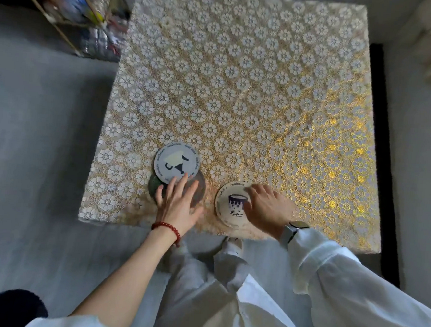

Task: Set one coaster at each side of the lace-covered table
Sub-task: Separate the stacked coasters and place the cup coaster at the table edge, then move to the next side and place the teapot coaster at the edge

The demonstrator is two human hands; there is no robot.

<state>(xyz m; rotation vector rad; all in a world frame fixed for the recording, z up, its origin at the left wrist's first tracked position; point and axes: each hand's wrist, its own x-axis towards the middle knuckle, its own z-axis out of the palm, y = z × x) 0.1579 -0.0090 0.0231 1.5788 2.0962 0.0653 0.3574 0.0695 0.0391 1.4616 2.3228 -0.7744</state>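
A square table with a gold and white lace cover [240, 88] fills the view. Near its front edge a grey round coaster [175, 160] lies partly over a dark green coaster [156, 184]. My left hand [178, 201] rests flat on this pair, fingers spread, fingertips touching the grey one. To the right a cream coaster with a purple cup print [230, 202] lies at the front edge. It seems to sit on another cream disc. My right hand [267, 208] presses its fingertips on the cream coaster's right side.
A shelf with clutter [74, 13] stands at the far left corner of the table. Grey floor [31, 150] surrounds the table. A black strip [382, 175] runs along the table's right side. A dark round object [13, 307] lies at the bottom left. My legs stand at the front edge.
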